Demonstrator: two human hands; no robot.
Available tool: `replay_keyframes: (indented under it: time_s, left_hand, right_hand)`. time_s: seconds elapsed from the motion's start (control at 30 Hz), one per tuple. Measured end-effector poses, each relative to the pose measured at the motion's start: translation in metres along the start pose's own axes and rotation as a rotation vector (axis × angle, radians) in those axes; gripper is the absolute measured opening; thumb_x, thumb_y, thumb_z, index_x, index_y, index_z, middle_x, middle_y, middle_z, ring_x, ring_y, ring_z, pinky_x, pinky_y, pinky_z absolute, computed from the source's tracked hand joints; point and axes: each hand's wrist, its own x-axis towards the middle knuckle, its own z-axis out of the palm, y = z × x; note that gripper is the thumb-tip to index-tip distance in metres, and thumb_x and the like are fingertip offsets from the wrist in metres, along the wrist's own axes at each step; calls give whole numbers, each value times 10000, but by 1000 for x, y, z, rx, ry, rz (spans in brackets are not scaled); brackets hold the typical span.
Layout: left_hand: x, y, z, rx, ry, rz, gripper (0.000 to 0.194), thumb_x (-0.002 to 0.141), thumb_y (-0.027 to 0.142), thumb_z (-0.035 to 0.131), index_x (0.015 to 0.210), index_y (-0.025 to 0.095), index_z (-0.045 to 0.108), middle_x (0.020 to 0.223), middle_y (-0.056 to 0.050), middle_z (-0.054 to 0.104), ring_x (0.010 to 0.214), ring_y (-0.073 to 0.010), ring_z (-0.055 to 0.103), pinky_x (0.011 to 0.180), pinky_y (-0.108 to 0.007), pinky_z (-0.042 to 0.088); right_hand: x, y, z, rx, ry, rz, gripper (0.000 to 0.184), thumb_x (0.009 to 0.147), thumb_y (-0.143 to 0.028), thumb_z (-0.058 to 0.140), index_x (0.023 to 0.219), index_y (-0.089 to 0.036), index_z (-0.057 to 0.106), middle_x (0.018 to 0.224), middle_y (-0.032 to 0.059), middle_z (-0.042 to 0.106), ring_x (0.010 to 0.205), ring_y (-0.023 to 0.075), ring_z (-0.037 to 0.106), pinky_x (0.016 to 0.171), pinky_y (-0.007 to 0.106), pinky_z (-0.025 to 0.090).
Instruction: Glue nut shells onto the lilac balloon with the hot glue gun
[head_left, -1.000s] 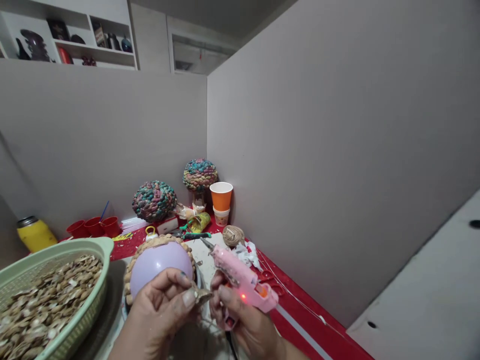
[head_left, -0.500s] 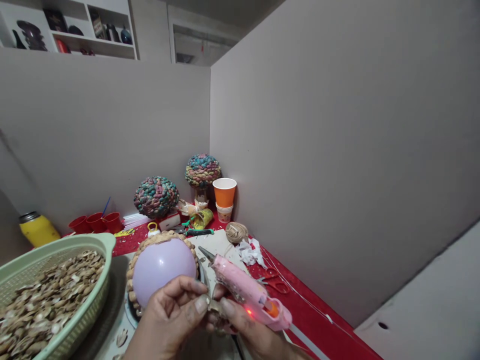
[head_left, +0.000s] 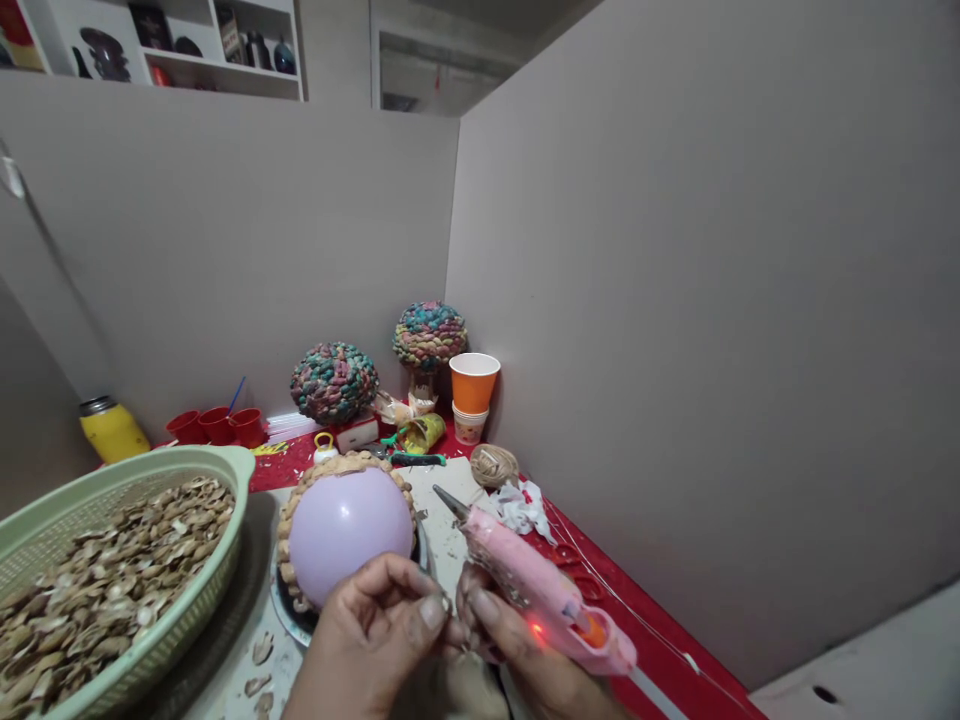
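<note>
My left hand [head_left: 379,630] is closed in a pinch. A small pale bit, apparently a piece of nut shell [head_left: 448,604], shows at its thumb and fingertips. Close beside it, my right hand [head_left: 536,650] is wrapped round a pink glue gun [head_left: 536,570], whose dark nozzle points up and left. A red light glows on the gun and a glue stick juts from its back. Just beyond my left hand sits a lilac balloon [head_left: 351,530], with brown shells [head_left: 289,530] stuck round its edge, resting in a dark-rimmed bowl [head_left: 289,610].
A green basket [head_left: 241,480] of loose shells stands on the left, with several shells [head_left: 262,648] on the board nearby. Behind are two coloured shell balls [head_left: 334,383], paper cups [head_left: 474,385], red cups [head_left: 216,425], a twine ball [head_left: 493,466] and red-handled scissors [head_left: 581,575].
The view has swung left, so everything sits further right. My hands have drawn slightly apart; the brown shell seen between them earlier is now mostly hidden.
</note>
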Motion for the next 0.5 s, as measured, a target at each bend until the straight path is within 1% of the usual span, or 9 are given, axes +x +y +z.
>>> replay_keyframes:
  time_s: [0.1, 0.2, 0.3, 0.33, 0.4, 0.5]
  left_hand:
    - [-4, -3, -1, 48, -19, 25, 329, 627, 379, 865, 735, 138, 669, 650, -60, 740, 618, -130, 657, 645, -227, 494]
    - [-8, -1, 0, 61, -16, -10, 342, 624, 405, 859, 739, 146, 668, 668, -57, 744, 628, -134, 665, 647, -232, 505]
    - [-14, 5, 0, 104, -14, -55, 323, 654, 402, 842, 767, 158, 663, 658, -41, 735, 612, -127, 654, 645, -232, 513]
    - [-15, 8, -1, 137, -32, -69, 317, 666, 402, 833, 782, 160, 664, 639, -37, 727, 600, -127, 648, 632, -229, 512]
    - [-18, 13, -7, 201, -52, -94, 299, 691, 396, 814, 817, 166, 671, 626, -27, 710, 590, -127, 635, 610, -222, 509]
    - [-22, 15, -20, 297, -81, -148, 213, 756, 347, 764, 867, 183, 687, 671, -20, 701, 631, -133, 633, 619, -216, 504]
  right_hand:
    - [2, -1, 1, -39, 9, -9, 345, 794, -507, 719, 711, -183, 631, 641, 3, 547, 600, 146, 510, 566, 274, 443]
    - [3, 2, 0, -44, 50, -4, 332, 792, -497, 726, 730, -185, 632, 623, -14, 523, 552, 125, 468, 525, 259, 425]
    - [4, 4, -1, -58, 105, -17, 328, 797, -498, 721, 740, -186, 638, 625, -14, 555, 536, 112, 476, 510, 238, 408]
    - [5, 3, -2, -78, 162, -38, 313, 798, -486, 725, 751, -187, 644, 624, -15, 569, 542, 109, 484, 511, 226, 402]
    - [7, 0, -4, -58, 192, -89, 279, 803, -459, 727, 759, -196, 645, 614, -24, 577, 522, 103, 483, 476, 212, 381]
    - [12, -6, -4, 32, 244, -134, 260, 757, -415, 775, 712, -203, 630, 606, -33, 576, 510, 100, 498, 446, 200, 372]
